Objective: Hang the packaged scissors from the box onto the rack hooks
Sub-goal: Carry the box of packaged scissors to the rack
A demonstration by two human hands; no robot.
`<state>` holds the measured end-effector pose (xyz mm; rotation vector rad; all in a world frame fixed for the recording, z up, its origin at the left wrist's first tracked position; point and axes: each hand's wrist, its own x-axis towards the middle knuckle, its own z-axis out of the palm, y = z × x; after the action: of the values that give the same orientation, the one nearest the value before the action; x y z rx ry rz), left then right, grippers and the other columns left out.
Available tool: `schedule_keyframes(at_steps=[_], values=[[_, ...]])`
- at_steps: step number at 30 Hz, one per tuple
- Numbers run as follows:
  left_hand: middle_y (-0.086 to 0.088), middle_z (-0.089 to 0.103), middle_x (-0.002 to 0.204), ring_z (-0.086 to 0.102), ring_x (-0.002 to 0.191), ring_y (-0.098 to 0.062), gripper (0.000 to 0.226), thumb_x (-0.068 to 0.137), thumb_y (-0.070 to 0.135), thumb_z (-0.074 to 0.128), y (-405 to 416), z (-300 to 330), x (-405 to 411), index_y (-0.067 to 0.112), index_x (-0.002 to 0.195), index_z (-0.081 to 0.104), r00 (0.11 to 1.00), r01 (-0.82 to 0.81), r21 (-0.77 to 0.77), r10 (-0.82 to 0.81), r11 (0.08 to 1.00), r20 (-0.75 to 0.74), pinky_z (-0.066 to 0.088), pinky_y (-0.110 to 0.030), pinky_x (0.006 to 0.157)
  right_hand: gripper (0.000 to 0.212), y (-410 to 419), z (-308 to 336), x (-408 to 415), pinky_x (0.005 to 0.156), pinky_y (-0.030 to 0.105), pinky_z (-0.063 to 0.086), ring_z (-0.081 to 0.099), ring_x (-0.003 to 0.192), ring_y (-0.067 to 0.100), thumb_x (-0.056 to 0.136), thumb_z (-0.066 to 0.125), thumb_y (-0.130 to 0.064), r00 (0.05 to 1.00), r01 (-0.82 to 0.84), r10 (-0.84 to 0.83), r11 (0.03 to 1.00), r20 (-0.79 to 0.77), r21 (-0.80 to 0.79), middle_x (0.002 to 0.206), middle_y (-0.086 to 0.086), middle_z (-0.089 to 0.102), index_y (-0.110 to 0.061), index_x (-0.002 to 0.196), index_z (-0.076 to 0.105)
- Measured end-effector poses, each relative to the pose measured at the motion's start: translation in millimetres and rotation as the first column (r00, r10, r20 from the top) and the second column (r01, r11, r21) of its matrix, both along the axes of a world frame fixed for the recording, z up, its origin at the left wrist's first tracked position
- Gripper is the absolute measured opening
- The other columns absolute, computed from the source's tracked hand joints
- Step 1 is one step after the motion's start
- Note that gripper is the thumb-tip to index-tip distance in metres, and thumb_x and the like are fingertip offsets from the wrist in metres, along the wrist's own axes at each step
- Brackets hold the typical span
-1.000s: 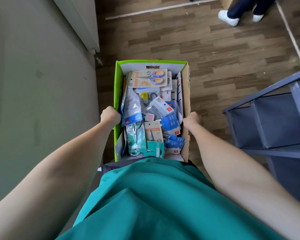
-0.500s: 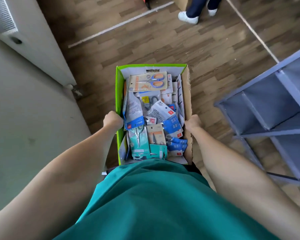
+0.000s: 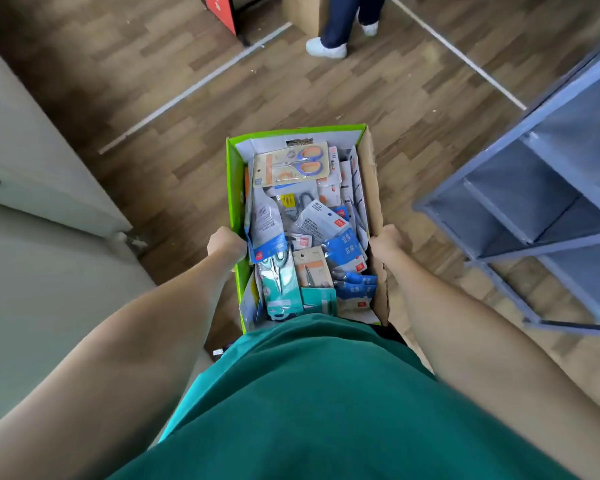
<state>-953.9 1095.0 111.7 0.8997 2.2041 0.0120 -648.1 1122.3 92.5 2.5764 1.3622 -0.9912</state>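
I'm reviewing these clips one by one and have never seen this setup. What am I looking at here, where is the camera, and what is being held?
No machine here: a person wears one camera on the head, looking down past a green shirt. The left hand and right hand each grip a long side of an open cardboard box, carried above a wood floor. Inside lies a loose pile of carded scissors; on top, a blue-handled pair. A grey shelf unit stands to the right. No scissors are hung yet.

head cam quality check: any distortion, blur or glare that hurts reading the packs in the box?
Head view: strong wide-angle bowing, floor lines and shelf unit curve at the edges; daylight is soft, mild sheen on the scissor packs; box centre is fairly sharp, small print unreadable; left hand and right hand are slightly soft.
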Motion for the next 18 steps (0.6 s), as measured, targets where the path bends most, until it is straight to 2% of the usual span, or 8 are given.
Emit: schedule_keyframes(at_steps=[2,5,7,10,13,15,18], values=[[-0.018,0.064,0.111,0.063,0.097,-0.037,0.027,0.09,0.018,0.062,23.6,1.7,3.1,0.002,0.111,0.058,1.0,0.005,0.002,-0.005,1.0,-0.005,0.055,-0.039,0.072,0.029,22.1,0.3,0.5,0.084,0.033,0.045,0.056,0.116,0.037,0.097,0.052,-0.012,0.999,0.026,-0.026,1.0,-0.045,0.012,0.125,0.016,0.06,-0.001,0.124,0.057],[-0.017,0.064,0.109,0.063,0.094,-0.037,0.027,0.09,0.016,0.061,68.0,6.4,6.2,0.002,0.112,0.058,1.0,0.018,0.0,-0.018,1.0,-0.023,0.05,-0.038,0.062,0.03,67.6,0.9,1.7,0.086,0.035,0.046,0.056,0.116,0.036,0.097,0.052,-0.016,0.998,0.021,-0.018,0.999,-0.064,0.042,0.127,0.015,0.06,-0.003,0.124,0.056],[-0.017,0.064,0.111,0.063,0.096,-0.037,0.028,0.091,0.016,0.061,101.0,10.8,10.3,0.001,0.114,0.059,0.999,0.029,-0.005,-0.029,1.0,-0.039,0.05,-0.038,0.064,0.031,100.7,4.5,2.6,0.088,0.034,0.044,0.054,0.119,0.035,0.1,0.048,-0.011,0.992,0.051,-0.046,0.998,-0.118,0.036,0.129,0.016,0.057,0.0,0.128,0.053],[-0.018,0.063,0.112,0.063,0.095,-0.037,0.031,0.091,0.019,0.062,150.3,19.2,20.6,0.001,0.115,0.058,0.998,0.031,-0.008,-0.032,0.999,-0.054,0.051,-0.038,0.065,0.03,144.1,8.1,12.4,0.09,0.036,0.045,0.054,0.119,0.035,0.1,0.044,-0.009,0.987,0.122,-0.116,0.991,-0.113,0.05,0.132,0.018,0.056,0.0,0.126,0.054],[-0.016,0.066,0.103,0.066,0.082,-0.036,0.023,0.088,0.022,0.063,203.1,28.4,33.9,0.005,0.104,0.061,0.993,0.103,0.025,-0.101,0.994,-0.061,0.057,-0.039,0.06,0.03,173.8,11.5,28.9,0.085,0.034,0.046,0.057,0.116,0.036,0.098,0.047,-0.01,0.982,0.151,-0.147,0.988,-0.117,0.026,0.129,0.019,0.059,0.0,0.125,0.056],[-0.016,0.067,0.099,0.068,0.08,-0.037,0.024,0.087,0.024,0.063,236.3,31.5,42.9,0.008,0.104,0.064,0.984,0.167,0.045,-0.164,0.985,-0.069,0.06,-0.043,0.063,0.029,189.3,11.4,41.2,0.082,0.033,0.047,0.059,0.115,0.036,0.096,0.052,-0.011,0.983,0.149,-0.148,0.989,-0.108,-0.003,0.126,0.019,0.062,0.0,0.122,0.059],[-0.017,0.067,0.097,0.067,0.085,-0.037,0.025,0.088,0.023,0.062,274.7,31.4,53.9,0.005,0.103,0.065,0.967,0.244,0.045,-0.239,0.969,-0.094,0.058,-0.038,0.067,0.031,212.6,13.4,52.1,0.087,0.035,0.049,0.059,0.115,0.036,0.093,0.055,-0.012,0.98,0.168,-0.17,0.986,-0.1,-0.024,0.126,0.018,0.062,-0.001,0.123,0.058]])
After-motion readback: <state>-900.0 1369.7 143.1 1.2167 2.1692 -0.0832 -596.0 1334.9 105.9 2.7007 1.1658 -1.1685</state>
